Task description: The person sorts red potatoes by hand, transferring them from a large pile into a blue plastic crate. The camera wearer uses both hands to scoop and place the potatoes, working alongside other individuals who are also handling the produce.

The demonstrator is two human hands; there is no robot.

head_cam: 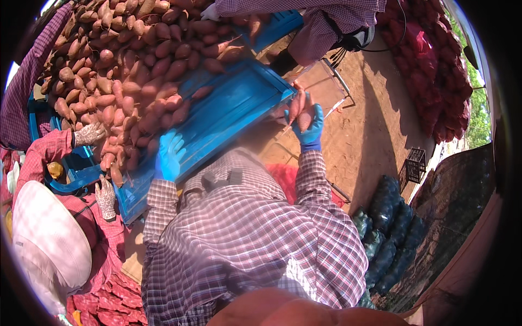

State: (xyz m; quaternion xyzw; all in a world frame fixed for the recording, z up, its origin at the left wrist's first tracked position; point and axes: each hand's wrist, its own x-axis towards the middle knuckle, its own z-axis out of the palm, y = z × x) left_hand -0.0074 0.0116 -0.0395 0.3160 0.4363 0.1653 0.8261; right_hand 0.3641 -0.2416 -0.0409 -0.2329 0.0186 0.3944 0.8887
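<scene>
My left hand (171, 154), in a light blue glove, has its fingers spread over the near edge of a blue plastic table (228, 106) and holds nothing. At the table's right end, my right hand (310, 126), gloved the same way, holds a few reddish sweet potatoes (304, 121) in its palm. It is beside a clear bag (322, 83) on a metal frame. A large heap of sweet potatoes (134, 77) covers the far left part of the table, and some lie loose at the heap's edge.
A co-worker's patterned gloves (106, 197) are at the heap's left side, near a blue crate (77, 183). Another co-worker's sleeve (261, 7) reaches in at the top. Filled red net sacks (428, 77), dark filled bags (391, 240) and a black crate (416, 165) stand to the right.
</scene>
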